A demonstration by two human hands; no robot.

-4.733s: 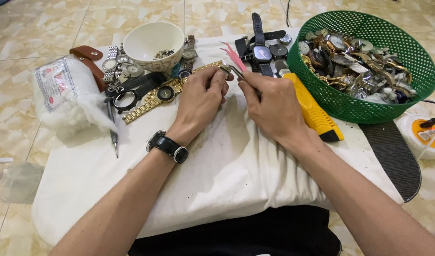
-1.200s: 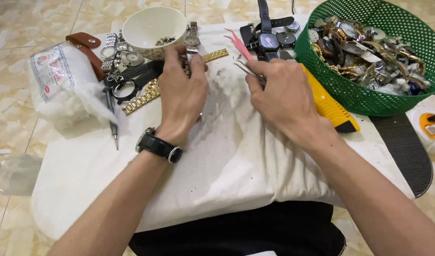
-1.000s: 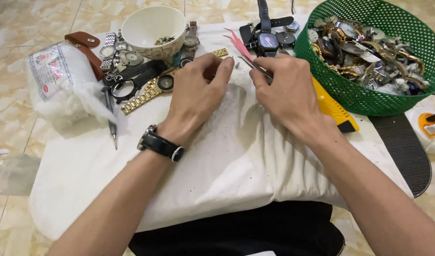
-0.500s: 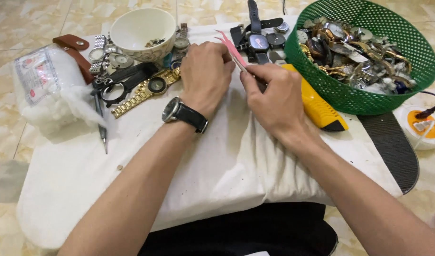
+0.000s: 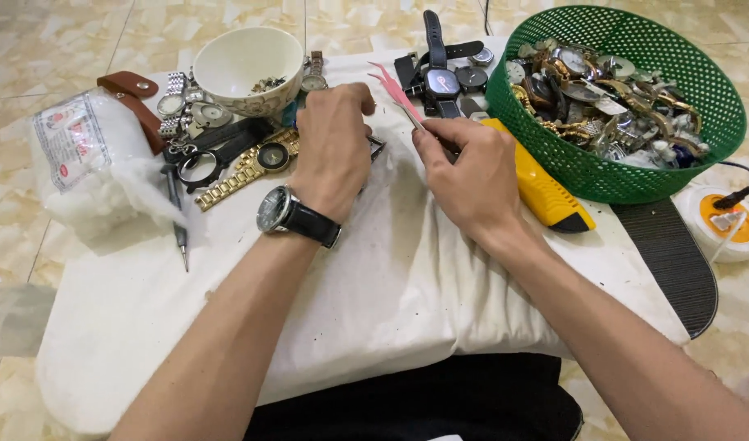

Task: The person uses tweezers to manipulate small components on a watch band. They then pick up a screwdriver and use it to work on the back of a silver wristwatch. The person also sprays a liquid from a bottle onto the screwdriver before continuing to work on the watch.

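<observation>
Watches lie scattered round the white bowl (image 5: 248, 69) on the white cloth-covered cushion (image 5: 407, 278) where we work. Far left of the bowl sits a plastic bag of cotton wadding (image 5: 89, 175), with a small screwdriver (image 5: 178, 224) just below it; directly under the bowl rest a gold-bracelet watch (image 5: 252, 167) and several loose cases and straps. Our left hand (image 5: 334, 151), just right of the bowl, presses its curled fingers down on a small dark part (image 5: 376, 147) that mostly hides beneath them; what exactly it pins we cannot tell. Further right of the bowl, our right hand (image 5: 468, 175) pinches pink-tipped tweezers (image 5: 399, 94) between thumb and forefinger, tips pointing up toward the black-strapped watches (image 5: 440, 77), clear of the part. Beyond lie a yellow utility knife (image 5: 546, 196) and, well right of the bowl, a green mesh basket (image 5: 619, 102) heaped with watches. By our reading the job is midway: one piece is in hand, a few watches sit sorted by the bowl, and the full basket remains.
</observation>
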